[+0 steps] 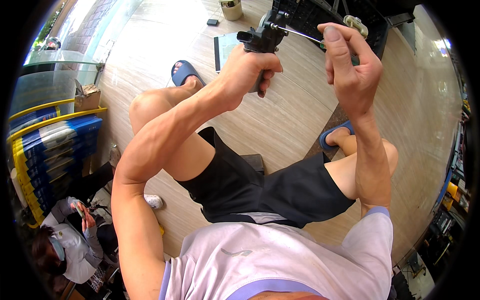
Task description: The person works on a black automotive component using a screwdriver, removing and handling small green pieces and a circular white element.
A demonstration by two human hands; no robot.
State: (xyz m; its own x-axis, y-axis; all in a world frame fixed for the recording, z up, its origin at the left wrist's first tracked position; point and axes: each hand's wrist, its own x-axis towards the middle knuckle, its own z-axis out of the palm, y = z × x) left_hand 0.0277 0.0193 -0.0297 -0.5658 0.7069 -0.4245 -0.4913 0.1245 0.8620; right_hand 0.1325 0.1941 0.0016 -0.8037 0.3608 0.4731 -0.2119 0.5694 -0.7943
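Nearest us are the black shorts (250,192) of the seated person, and beyond them the bare floor tiles (295,115). Above the floor, the left hand (254,70) grips a black plastic housing (264,42) from below, its fingers wrapped round the lower part; a dark end shows beneath the fist. The housing has a connector socket (245,36) on its left and small metal fittings near its far end.

To its right, the right hand (352,70) pinches a thin screwdriver (302,34), most of whose handle we cannot see. The shaft points left to the housing's far end, but whether its tip is seated we cannot tell.

We judge the housing light enough for one hand, stiff, and perhaps a little slick where the plastic is smooth. The socket and small fittings look the easiest to damage, so we would hold the thick lower body and leave the far end free. The slim shaft should be rigid; we would hold it by the handle.

Farther off stands a black crate (300,11).
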